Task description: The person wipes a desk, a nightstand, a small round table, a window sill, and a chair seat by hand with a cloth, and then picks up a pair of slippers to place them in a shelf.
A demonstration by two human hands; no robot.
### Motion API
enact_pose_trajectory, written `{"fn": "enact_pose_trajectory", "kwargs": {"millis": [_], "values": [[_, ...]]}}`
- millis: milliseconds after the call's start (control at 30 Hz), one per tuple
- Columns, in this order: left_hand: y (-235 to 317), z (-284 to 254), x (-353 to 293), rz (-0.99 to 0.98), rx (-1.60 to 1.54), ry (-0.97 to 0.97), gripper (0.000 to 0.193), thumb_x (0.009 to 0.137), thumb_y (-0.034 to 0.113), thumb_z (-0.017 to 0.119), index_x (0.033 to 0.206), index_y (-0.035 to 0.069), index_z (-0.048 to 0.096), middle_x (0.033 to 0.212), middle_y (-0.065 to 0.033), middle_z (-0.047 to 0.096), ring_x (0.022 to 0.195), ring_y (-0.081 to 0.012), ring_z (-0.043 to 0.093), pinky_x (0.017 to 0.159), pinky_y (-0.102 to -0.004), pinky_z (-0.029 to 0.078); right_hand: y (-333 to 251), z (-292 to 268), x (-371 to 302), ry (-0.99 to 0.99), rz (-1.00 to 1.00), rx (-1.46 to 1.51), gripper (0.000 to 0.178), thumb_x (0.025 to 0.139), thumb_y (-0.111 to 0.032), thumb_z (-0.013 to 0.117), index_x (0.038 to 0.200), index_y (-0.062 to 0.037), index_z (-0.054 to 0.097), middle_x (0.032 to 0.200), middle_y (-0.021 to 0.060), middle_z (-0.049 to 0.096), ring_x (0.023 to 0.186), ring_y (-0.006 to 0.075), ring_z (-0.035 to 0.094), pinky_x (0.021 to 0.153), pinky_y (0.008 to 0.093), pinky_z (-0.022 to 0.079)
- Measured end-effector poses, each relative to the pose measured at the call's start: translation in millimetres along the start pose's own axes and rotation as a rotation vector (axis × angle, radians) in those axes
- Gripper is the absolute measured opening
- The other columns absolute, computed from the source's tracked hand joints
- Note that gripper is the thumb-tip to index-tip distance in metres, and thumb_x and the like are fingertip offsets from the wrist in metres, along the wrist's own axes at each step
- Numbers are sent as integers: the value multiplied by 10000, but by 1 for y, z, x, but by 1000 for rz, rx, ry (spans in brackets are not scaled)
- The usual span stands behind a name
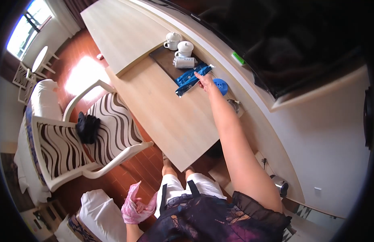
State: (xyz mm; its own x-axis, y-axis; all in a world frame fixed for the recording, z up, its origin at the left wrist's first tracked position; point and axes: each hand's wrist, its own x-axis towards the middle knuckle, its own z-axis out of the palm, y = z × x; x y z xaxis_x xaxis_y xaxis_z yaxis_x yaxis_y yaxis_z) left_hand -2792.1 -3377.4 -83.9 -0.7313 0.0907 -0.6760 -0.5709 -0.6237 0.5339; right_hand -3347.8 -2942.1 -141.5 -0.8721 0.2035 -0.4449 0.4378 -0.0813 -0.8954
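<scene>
In the upper centre of the frame, the right hand [204, 82] has its grip nearly closed on the blue packets [189, 80], which lie across the dark tray's [163, 59] edge onto the wooden surface [167, 117]. Lower left of centre, the left hand [138, 204] clutches a pink cloth [133, 217]. Two lidded cups [184, 49] already stand placed; the packets seem not yet settled.

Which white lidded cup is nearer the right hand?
The cup next to the white wrapped bundle; the other cup stands farther from the right hand.
</scene>
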Motion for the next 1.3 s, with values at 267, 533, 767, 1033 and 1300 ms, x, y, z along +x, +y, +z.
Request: {"fn": "enact_pose_trajectory", "kwargs": {"millis": [267,533,767,1033,1300], "values": [[75,-4,72,-145,-82,-12,368,936,309,413,1102,12,553,484,7,349,390,-125,338,459,-288,360,11,31,103,347,135,-104,283,735,-206,764,829,-62,539,704,75,584,532,169,576,354,274,421],[119,1,102,-191,-78,-96,396,936,344,412,1085,16,576,473,5,340,383,-133,331,473,-311,379,-2,59,82,547,-40,-120,744,698,-301,773,1215,37,358,1046,198,552,1099,378,505,941,411,406],[116,10,109,-292,7,-94,377,917,393,454,1061,70,586,469,7,353,376,-131,345,454,-289,364,-15,84,69,370,-884,-1327,522,714,-102,664,1213,-158,521,1201,93,473,1140,316,414,884,447,405],[148,91,115,-362,-52,-44,234,912,275,483,1074,105,477,479,15,337,379,-119,317,428,-273,315,-2,62,94,106,-1010,-1306,327,816,-80,522,1114,-194,594,1187,34,509,1121,284,437,905,469,392],[173,126,125,20,1001,67,182,705,190,676,861,117,616,633,-33,487,544,-233,524,452,-344,422,6,128,-33,-27,-855,-606,351,818,-15,558,1163,-47,501,1100,95,544,1005,237,539,846,334,456]]}}
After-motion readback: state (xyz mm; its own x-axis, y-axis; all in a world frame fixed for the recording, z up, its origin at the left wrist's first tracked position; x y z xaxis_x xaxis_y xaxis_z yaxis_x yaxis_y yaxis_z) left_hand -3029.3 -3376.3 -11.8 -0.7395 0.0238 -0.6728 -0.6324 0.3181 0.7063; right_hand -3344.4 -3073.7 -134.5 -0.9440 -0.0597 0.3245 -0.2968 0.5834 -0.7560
